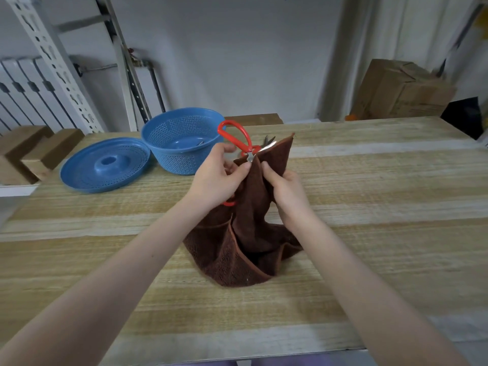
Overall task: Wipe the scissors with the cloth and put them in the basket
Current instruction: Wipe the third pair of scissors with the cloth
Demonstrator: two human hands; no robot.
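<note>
My left hand [215, 178] grips the red-handled scissors [235, 135] near the pivot, above the middle of the wooden table [369, 180]. One red loop sticks up past my fingers, and the other shows below my palm. A brown cloth [243, 241] covers most of the blades; only the metal tips peek out above its top edge. My right hand [284, 190] grips the cloth around the blades, and the cloth's lower part hangs in folds down to the table. The blue perforated basket [182, 143] stands behind my left hand, with something metal lying in it.
A blue perforated lid [105, 165] lies flat to the left of the basket. Wooden blocks [34, 151] sit at the table's far left edge. A cardboard box [401, 91] and a black bag [464, 114] stand behind the table on the right.
</note>
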